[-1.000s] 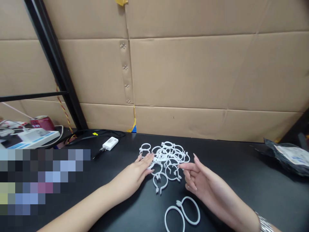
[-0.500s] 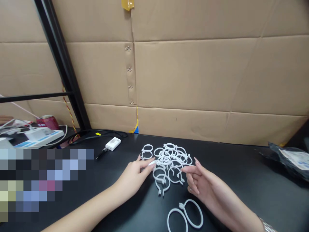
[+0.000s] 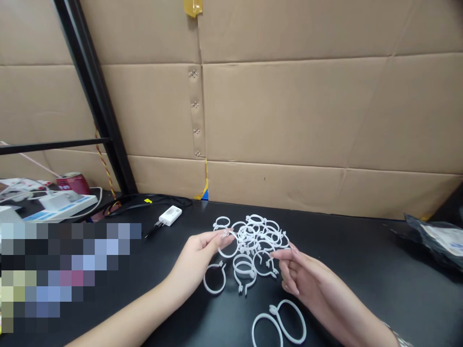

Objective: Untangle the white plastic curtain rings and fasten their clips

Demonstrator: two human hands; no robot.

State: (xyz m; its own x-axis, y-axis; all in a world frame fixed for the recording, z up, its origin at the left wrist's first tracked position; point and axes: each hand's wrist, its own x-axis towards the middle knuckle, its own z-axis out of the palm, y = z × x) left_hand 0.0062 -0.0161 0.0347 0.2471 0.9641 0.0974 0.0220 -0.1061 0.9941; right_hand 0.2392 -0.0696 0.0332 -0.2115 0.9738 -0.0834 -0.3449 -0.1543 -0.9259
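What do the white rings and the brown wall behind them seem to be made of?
White rings: probably plastic, smooth with a slight sheen, judging by their moulded-looking ends. Brown wall: apparently cardboard, matte, judging by its straight fold creases.

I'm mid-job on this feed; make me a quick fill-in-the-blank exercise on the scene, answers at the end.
1. The left hand pinches a ring whose colour is ____.
2. Near the bottom edge, apart from the pile, ____ loose rings lie side by side.
3. In the picture, the white charger lies to the ____ of the pile.
4. The drink can behind the power strip is mainly ____ in colour.

Missing words: white; two; left; red.
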